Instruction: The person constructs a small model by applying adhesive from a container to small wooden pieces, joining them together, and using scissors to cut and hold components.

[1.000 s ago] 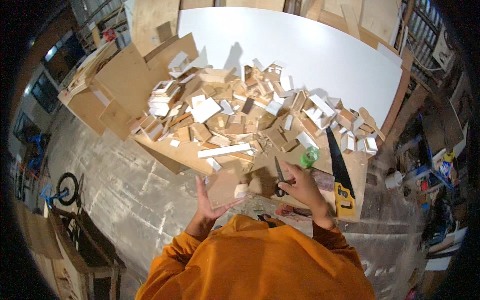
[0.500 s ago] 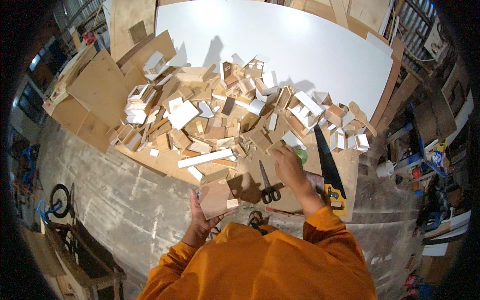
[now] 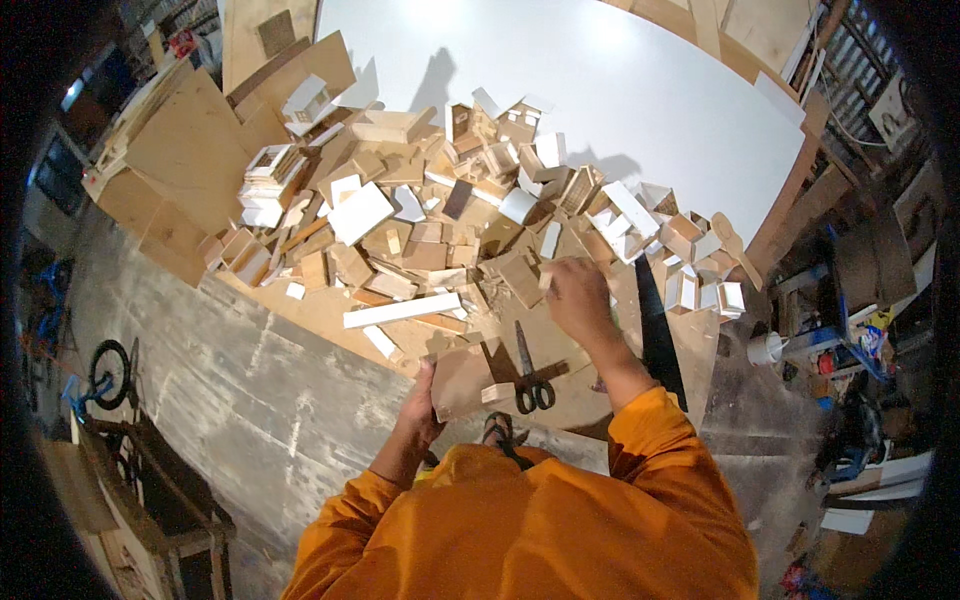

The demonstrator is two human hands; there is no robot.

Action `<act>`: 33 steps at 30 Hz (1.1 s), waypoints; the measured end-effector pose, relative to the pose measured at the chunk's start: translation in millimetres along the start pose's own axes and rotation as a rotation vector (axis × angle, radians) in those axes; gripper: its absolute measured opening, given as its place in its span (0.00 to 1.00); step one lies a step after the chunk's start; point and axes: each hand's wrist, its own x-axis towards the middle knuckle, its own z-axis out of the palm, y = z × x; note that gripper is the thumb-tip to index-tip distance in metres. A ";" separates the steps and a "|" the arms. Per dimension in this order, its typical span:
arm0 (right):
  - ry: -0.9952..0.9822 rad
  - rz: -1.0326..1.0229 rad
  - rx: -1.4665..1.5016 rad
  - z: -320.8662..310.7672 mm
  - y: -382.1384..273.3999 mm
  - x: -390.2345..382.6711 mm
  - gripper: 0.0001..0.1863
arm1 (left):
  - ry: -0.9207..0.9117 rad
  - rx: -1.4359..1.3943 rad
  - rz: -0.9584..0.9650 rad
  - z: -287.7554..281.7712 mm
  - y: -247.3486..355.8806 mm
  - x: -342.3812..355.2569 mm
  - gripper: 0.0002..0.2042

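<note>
A small plywood board [image 3: 458, 380] with a small wood block [image 3: 497, 393] at its right edge is gripped at its left side by my left hand [image 3: 420, 405]. Black scissors [image 3: 535, 394] lie open-bladed or closed, I cannot tell, just right of the board. Above them my right hand [image 3: 578, 300] is over the near edge of the pile of wood offcuts and small white-and-wood pieces [image 3: 425, 256], its fingers curled on something too hidden to name. The dark blade of a handsaw [image 3: 660, 325] lies right of that hand, its handle hidden behind my forearm.
A large white board [image 3: 600, 70] spans the back. Plywood sheets [image 3: 185, 160] lean at the left. On the floor are a blue bicycle [image 3: 105, 385] and a wooden frame [image 3: 150, 500] at lower left. Shelves with a white bucket [image 3: 768, 348] and clutter stand at the right.
My right hand has let go of the scissors, which now lie on the worktop, and has moved up toward the pile. My left hand has closed on the small board.
</note>
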 end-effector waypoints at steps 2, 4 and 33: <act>0.021 0.188 0.289 -36.2 4.1 -4.9 0.16 | 0.097 0.090 0.058 -2.9 -9.3 4.7 0.30; 0.074 0.362 0.553 -53.4 26.5 -21.2 0.16 | 0.225 0.186 0.146 0.3 -15.7 10.9 0.28; -0.363 0.566 2.011 -75.8 -39.6 -100.6 0.21 | -0.355 1.138 0.873 151.6 28.5 -46.8 0.33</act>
